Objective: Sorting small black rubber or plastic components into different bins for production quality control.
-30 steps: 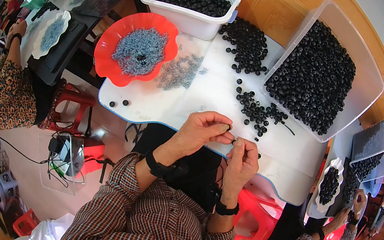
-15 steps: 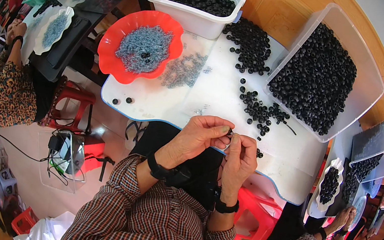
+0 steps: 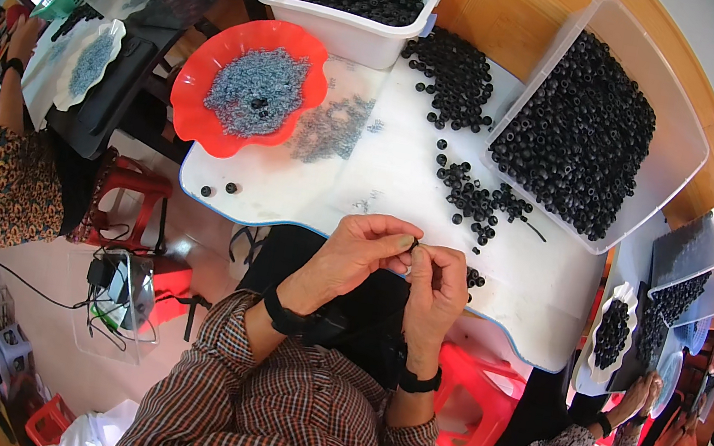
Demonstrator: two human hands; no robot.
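A black piece [image 3: 414,244] sits right at the tips — left fingers [image 3: 389,246] and right fingers [image 3: 426,262] both pinching it, narrow.

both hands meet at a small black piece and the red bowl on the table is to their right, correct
Not to their right: the head view shows the red bowl on the table to their left. The left hand and right hand do meet at a small black piece.

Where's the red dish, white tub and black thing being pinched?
Red dish [image 3: 192,87]: head view, left side.
White tub [image 3: 340,35]: head view, front wall.
Black thing [image 3: 414,244]: head view, uncovered part.
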